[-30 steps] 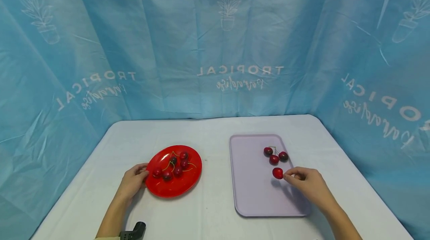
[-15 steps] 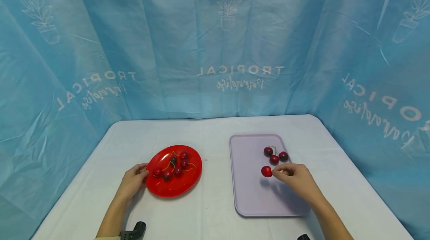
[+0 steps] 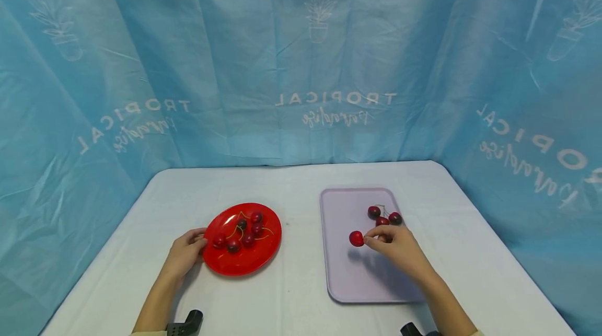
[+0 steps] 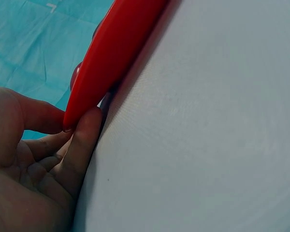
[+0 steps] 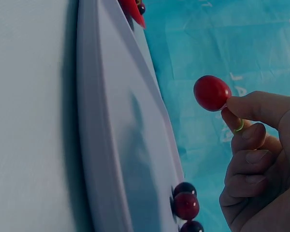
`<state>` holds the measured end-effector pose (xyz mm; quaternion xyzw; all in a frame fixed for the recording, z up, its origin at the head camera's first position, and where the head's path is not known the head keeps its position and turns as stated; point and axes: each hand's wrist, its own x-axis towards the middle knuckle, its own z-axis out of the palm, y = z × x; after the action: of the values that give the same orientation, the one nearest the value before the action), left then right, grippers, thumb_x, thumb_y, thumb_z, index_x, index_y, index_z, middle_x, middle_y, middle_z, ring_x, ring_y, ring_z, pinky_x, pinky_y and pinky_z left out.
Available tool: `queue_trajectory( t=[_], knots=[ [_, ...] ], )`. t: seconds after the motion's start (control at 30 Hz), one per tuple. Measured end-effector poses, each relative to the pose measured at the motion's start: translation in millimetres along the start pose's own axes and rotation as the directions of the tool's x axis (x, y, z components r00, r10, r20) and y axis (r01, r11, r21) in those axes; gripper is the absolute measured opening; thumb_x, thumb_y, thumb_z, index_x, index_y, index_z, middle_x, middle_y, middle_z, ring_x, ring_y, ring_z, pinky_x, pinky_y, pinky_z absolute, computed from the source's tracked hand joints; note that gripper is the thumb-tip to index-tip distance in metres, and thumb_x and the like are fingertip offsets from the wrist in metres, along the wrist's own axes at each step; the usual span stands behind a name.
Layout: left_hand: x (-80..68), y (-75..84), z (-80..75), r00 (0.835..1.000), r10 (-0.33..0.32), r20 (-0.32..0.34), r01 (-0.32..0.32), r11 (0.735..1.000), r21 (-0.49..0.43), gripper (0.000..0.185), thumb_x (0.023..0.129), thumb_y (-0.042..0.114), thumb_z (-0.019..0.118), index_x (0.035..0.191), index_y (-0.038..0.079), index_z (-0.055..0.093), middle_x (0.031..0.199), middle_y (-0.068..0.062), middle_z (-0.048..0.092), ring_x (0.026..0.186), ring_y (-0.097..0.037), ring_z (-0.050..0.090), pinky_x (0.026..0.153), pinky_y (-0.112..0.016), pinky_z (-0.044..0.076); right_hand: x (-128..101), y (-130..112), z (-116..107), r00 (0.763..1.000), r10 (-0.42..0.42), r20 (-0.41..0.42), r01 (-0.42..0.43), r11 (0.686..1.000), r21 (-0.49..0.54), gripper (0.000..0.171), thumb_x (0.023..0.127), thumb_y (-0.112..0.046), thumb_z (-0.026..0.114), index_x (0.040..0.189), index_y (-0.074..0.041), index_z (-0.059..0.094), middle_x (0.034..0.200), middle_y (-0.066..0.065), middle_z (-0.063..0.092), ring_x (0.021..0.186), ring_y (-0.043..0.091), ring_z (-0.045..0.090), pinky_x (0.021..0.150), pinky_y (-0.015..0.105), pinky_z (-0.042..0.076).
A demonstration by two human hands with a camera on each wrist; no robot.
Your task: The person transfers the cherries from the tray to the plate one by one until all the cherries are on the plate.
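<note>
My right hand (image 3: 392,242) pinches the stem of a bright red cherry (image 3: 356,238) and holds it just above the lilac tray (image 3: 343,278). The right wrist view shows the cherry (image 5: 211,93) hanging clear of the tray (image 5: 111,145), its green stem between thumb and forefinger. Three dark cherries (image 3: 383,216) lie on the tray behind that hand. My left hand (image 3: 185,252) grips the left rim of the red plate (image 3: 249,263), which carries several cherries (image 3: 242,231). In the left wrist view the fingers (image 4: 82,145) curl under the plate's edge (image 4: 111,53).
Plate and tray sit on a white-covered table (image 3: 291,184). A blue printed curtain (image 3: 301,64) closes in the back and both sides. Bare cloth lies between plate and tray and along the far edge.
My right hand has carried the bright cherry leftward across the tray, from near its right edge toward the middle. The left hand and the plate have not moved.
</note>
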<state>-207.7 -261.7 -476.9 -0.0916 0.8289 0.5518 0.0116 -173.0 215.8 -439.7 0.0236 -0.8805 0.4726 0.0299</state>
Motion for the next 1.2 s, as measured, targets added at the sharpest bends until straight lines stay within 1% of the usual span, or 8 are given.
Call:
queue_trajectory(
  t=[0.2, 0.27, 0.4, 0.63, 0.8, 0.9, 1.13, 1.2],
  knots=[
    [-0.5, 0.3, 0.2, 1.000, -0.003, 0.002, 0.003, 1.000, -0.003, 0.041, 0.098, 0.012, 0.046, 0.135, -0.005, 0.044, 0.126, -0.026, 0.052, 0.092, -0.024, 0.061, 0.069, -0.028, 0.055, 5.5, -7.1, 7.8, 0.997, -0.071, -0.001, 0.071, 0.997, -0.006, 0.014, 0.081, -0.028, 0.078, 0.088, -0.017, 0.075, 0.066, 0.003, 0.054, 0.065, 0.019, 0.050, 0.054, 0.027, 0.041],
    [-0.6, 0.1, 0.1, 1.000, -0.003, 0.003, 0.003, 1.000, -0.003, 0.041, 0.098, 0.013, 0.046, 0.135, -0.005, 0.044, 0.126, -0.026, 0.053, 0.092, -0.024, 0.061, 0.070, -0.028, 0.055, 7.2, -9.2, 10.1, 0.997, -0.079, -0.001, 0.079, 0.997, -0.005, 0.014, 0.080, -0.029, 0.078, 0.088, -0.017, 0.075, 0.066, 0.003, 0.054, 0.064, 0.019, 0.050, 0.053, 0.027, 0.041],
    [-0.5, 0.0, -0.7, 1.000, 0.002, 0.005, -0.002, 1.000, -0.016, 0.041, 0.098, 0.012, 0.046, 0.135, -0.005, 0.044, 0.125, -0.026, 0.053, 0.090, -0.023, 0.062, 0.070, -0.029, 0.056, 10.8, -12.8, 14.6, 0.997, -0.073, 0.004, 0.073, 0.997, 0.014, 0.015, 0.081, -0.029, 0.078, 0.089, -0.017, 0.075, 0.066, 0.004, 0.054, 0.065, 0.019, 0.051, 0.053, 0.027, 0.042],
    [-1.9, 2.4, -0.3, 1.000, 0.002, -0.004, -0.001, 1.000, 0.004, 0.040, 0.098, 0.011, 0.045, 0.135, -0.006, 0.045, 0.124, -0.026, 0.053, 0.090, -0.023, 0.061, 0.067, -0.028, 0.055, 17.7, -16.9, 23.9, 0.997, -0.079, 0.016, 0.079, 0.996, 0.036, 0.007, 0.082, -0.022, 0.077, 0.086, -0.018, 0.075, 0.063, 0.004, 0.051, 0.063, 0.019, 0.049, 0.052, 0.027, 0.040],
    [-4.3, 2.6, 0.6, 1.000, 0.001, -0.006, -0.001, 1.000, 0.013, 0.040, 0.098, 0.012, 0.045, 0.135, -0.005, 0.045, 0.126, -0.027, 0.052, 0.093, -0.025, 0.061, 0.069, -0.028, 0.055, 20.9, -19.5, 31.1, 0.996, -0.082, 0.018, 0.082, 0.996, 0.034, 0.007, 0.082, -0.023, 0.077, 0.087, -0.019, 0.075, 0.065, 0.003, 0.054, 0.066, 0.021, 0.051, 0.055, 0.029, 0.043],
    [-4.6, 2.4, 0.9, 1.000, 0.000, -0.006, 0.000, 1.000, 0.014, 0.041, 0.098, 0.012, 0.045, 0.135, -0.004, 0.045, 0.126, -0.027, 0.053, 0.094, -0.025, 0.061, 0.070, -0.028, 0.055, 24.0, -21.1, 35.5, 0.996, -0.083, 0.027, 0.081, 0.996, 0.042, 0.008, 0.081, -0.024, 0.077, 0.087, -0.019, 0.075, 0.065, 0.003, 0.054, 0.066, 0.020, 0.050, 0.055, 0.028, 0.043],
    [-4.9, 2.8, 0.1, 1.000, 0.001, -0.010, -0.001, 1.000, 0.013, 0.041, 0.098, 0.012, 0.046, 0.135, -0.004, 0.044, 0.126, -0.027, 0.052, 0.092, -0.024, 0.061, 0.069, -0.028, 0.055, 32.5, -28.9, 45.8, 0.997, -0.057, 0.056, 0.049, 0.990, 0.135, 0.007, 0.083, -0.023, 0.076, 0.087, -0.018, 0.075, 0.066, 0.010, 0.056, 0.067, 0.021, 0.050, 0.057, 0.030, 0.041],
    [-4.9, 2.8, 0.0, 1.000, -0.001, -0.009, 0.001, 1.000, 0.014, 0.041, 0.098, 0.013, 0.047, 0.136, -0.004, 0.044, 0.127, -0.027, 0.052, 0.092, -0.024, 0.061, 0.070, -0.028, 0.055, 34.7, -30.2, 50.0, 0.997, -0.053, 0.056, 0.044, 0.988, 0.149, 0.007, 0.083, -0.022, 0.076, 0.087, -0.017, 0.075, 0.066, 0.009, 0.056, 0.067, 0.020, 0.050, 0.057, 0.029, 0.040]
  ],
)
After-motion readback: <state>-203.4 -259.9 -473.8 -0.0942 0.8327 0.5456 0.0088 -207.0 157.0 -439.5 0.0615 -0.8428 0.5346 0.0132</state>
